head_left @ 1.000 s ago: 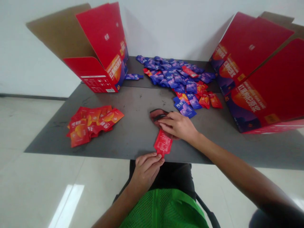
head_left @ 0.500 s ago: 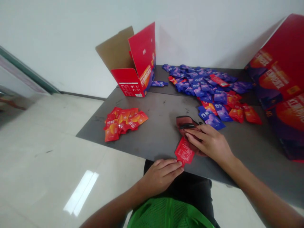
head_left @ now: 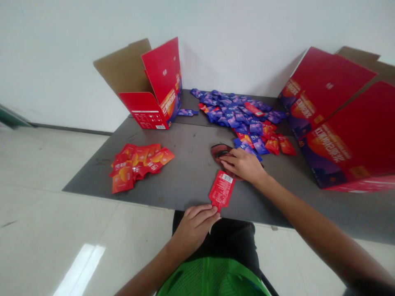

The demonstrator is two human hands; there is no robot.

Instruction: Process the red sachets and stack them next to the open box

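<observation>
Left carton (head_left: 143, 109), rear left corner of the tabletop (head_left: 185, 176): "40"; large Chinese title beginning "红". Right carton (head_left: 333, 142), toward the right end: likewise "40" and "红". Red sachet (head_left: 221, 190), front edge: barcode, fine print illegible. Sachet pile (head_left: 138, 162), near left edge: "纯" leads the white lettering.

The right hand (head_left: 242, 165) partly covers the reddish-brown item (head_left: 216, 151), and the left hand (head_left: 196, 226) hides the neck tip of the red sachet (head_left: 221, 190), whose print is too small to read. The right edge cuts off the larger carton (head_left: 339, 127) and the surface (head_left: 185, 176); the smaller carton (head_left: 146, 113) hides its inner bottom
</observation>
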